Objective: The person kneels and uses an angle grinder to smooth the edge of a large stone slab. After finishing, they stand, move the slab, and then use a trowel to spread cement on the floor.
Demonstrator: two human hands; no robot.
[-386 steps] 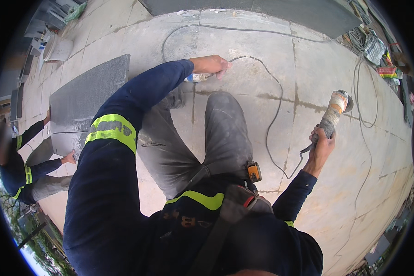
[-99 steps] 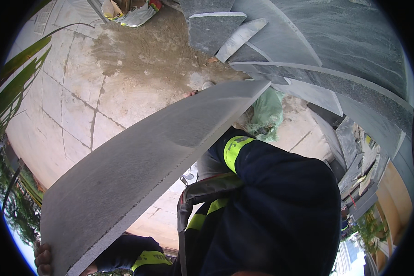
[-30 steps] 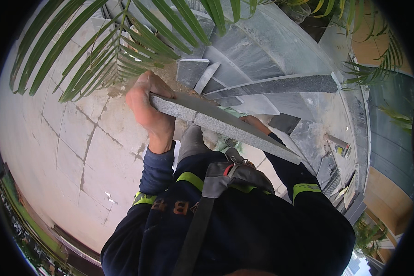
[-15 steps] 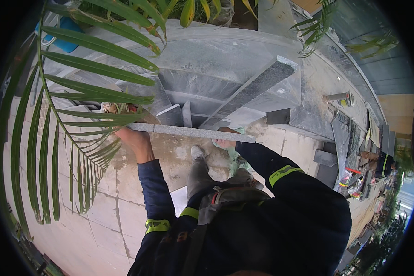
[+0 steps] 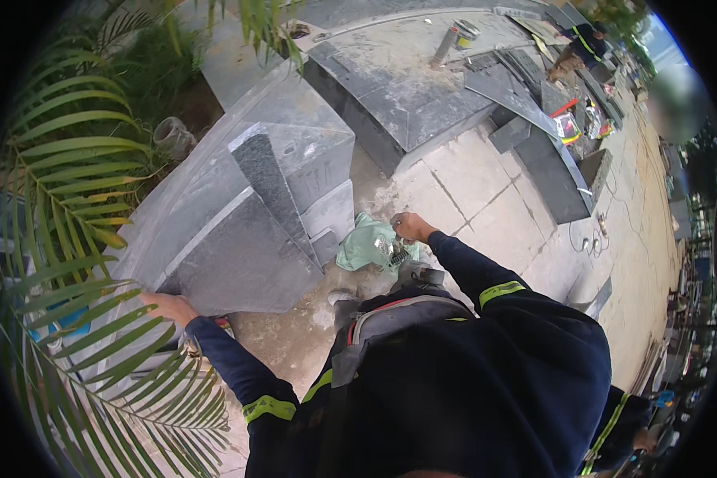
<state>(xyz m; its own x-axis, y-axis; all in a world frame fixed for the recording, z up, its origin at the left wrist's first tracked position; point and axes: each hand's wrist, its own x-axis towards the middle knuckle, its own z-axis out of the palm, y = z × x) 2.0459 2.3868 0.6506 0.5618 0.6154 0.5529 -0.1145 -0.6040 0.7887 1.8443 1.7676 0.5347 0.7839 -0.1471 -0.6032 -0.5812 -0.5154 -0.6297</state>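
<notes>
Grey slab (image 5: pixel 243 259): tilted against the front edge of the stone ledge (image 5: pixel 299 99), just beside the dark speckled strip (image 5: pixel 267 175)
Your left grip (image 5: pixel 171 307): at the slab's left corner, partly behind palm fronds (image 5: pixel 84 143); cannot tell if your fingers pinch it
Your right grip (image 5: pixel 410 227): fingers curled, by the green bag (image 5: pixel 362 243); cannot tell if you hold anything
Green bag: on the floor (image 5: pixel 470 183), near the ledge's right corner

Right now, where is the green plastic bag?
In the head view, the green plastic bag is near the picture's middle, right of the large grey stone slab and just left of the person's right hand.
</notes>
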